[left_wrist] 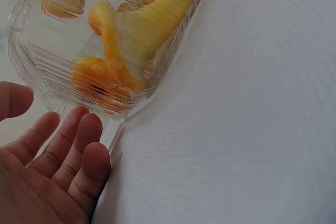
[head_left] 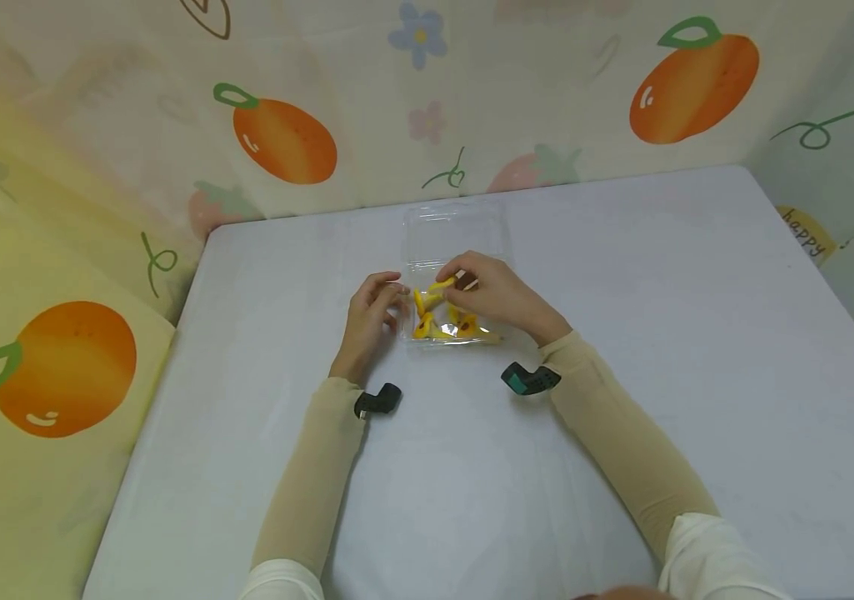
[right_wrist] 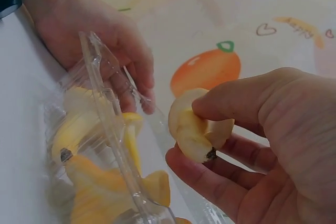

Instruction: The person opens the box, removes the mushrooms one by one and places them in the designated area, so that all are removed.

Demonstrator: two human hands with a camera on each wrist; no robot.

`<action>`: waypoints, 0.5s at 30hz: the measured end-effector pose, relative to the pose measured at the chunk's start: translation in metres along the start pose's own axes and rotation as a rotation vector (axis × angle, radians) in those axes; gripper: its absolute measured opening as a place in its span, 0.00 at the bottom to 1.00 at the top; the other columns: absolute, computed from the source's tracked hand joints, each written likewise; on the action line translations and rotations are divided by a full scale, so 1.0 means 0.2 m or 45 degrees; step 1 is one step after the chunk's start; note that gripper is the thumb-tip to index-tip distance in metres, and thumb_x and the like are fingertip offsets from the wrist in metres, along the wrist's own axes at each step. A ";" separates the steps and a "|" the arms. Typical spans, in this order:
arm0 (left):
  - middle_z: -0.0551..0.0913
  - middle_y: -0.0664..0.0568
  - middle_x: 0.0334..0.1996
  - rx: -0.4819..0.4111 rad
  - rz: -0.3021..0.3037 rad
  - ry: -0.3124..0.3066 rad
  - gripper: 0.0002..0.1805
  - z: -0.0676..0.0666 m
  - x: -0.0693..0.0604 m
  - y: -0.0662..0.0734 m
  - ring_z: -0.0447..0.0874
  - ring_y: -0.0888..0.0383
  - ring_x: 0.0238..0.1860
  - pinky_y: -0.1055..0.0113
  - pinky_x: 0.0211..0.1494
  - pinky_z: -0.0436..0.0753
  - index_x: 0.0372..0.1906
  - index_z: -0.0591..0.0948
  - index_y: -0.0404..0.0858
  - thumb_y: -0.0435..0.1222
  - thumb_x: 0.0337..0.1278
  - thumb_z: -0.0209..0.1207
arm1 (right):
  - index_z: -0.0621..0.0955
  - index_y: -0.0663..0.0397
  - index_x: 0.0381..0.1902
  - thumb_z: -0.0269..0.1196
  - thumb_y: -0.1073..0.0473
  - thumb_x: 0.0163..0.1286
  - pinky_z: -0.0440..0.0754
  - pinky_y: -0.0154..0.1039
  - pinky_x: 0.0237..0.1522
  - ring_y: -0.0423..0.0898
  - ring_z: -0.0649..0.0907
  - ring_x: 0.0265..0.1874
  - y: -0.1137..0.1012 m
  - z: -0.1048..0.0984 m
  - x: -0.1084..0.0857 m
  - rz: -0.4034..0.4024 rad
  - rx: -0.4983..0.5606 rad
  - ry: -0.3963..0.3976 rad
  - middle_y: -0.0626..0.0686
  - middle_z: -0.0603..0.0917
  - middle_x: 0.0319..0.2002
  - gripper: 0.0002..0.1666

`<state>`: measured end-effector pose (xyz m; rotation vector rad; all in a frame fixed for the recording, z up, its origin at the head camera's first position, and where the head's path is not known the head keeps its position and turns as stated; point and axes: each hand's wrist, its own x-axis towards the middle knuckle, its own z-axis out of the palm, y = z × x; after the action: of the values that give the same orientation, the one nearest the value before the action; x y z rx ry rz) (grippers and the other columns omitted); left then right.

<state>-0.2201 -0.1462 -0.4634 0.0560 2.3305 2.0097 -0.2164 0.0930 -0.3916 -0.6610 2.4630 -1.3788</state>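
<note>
A clear plastic clamshell container (left_wrist: 44,56) holds several yellow, mushroom-like pieces (left_wrist: 126,32) with flared orange ends. In the head view its transparent lid (head_left: 456,233) lies folded back, away from me. Above the tray, my right hand (head_left: 494,292) pinches a pale yellow mushroom-like piece (right_wrist: 191,129) between thumb and fingers; a dark tip shows on it. My left hand (head_left: 372,321) is at the container's left side, fingers loosely bent around nothing. Its fingertips (left_wrist: 90,125) lie close to the container's corner; whether they touch it I cannot tell.
The table (head_left: 427,483) has a plain white cover. Behind it hangs a cloth (head_left: 359,50) printed with oranges and flowers. Each wrist wears a small dark device, one on the left (head_left: 377,402) and one on the right (head_left: 531,379).
</note>
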 end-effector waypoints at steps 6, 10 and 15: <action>0.81 0.31 0.53 0.032 -0.019 -0.014 0.22 0.01 -0.04 0.08 0.81 0.51 0.39 0.69 0.29 0.78 0.67 0.72 0.29 0.37 0.76 0.50 | 0.80 0.55 0.54 0.61 0.62 0.72 0.84 0.48 0.56 0.54 0.82 0.55 -0.01 -0.03 -0.01 0.028 -0.015 0.037 0.55 0.79 0.58 0.13; 0.81 0.30 0.53 0.047 -0.012 -0.021 0.22 0.02 -0.08 0.16 0.81 0.50 0.39 0.68 0.31 0.79 0.67 0.71 0.27 0.35 0.76 0.50 | 0.81 0.54 0.53 0.61 0.62 0.72 0.83 0.48 0.57 0.53 0.82 0.54 0.00 -0.05 -0.01 0.029 -0.002 0.067 0.54 0.80 0.58 0.13; 0.81 0.31 0.52 0.040 -0.013 -0.021 0.22 0.02 -0.09 0.19 0.81 0.52 0.38 0.69 0.31 0.80 0.66 0.72 0.27 0.35 0.75 0.50 | 0.81 0.54 0.54 0.61 0.61 0.72 0.83 0.48 0.56 0.53 0.82 0.53 0.01 -0.09 -0.02 0.018 0.033 0.102 0.53 0.80 0.57 0.14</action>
<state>-0.2021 -0.1383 -0.4265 0.0621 2.3479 1.9602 -0.2200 0.1087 -0.3836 -0.5927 2.5015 -1.4561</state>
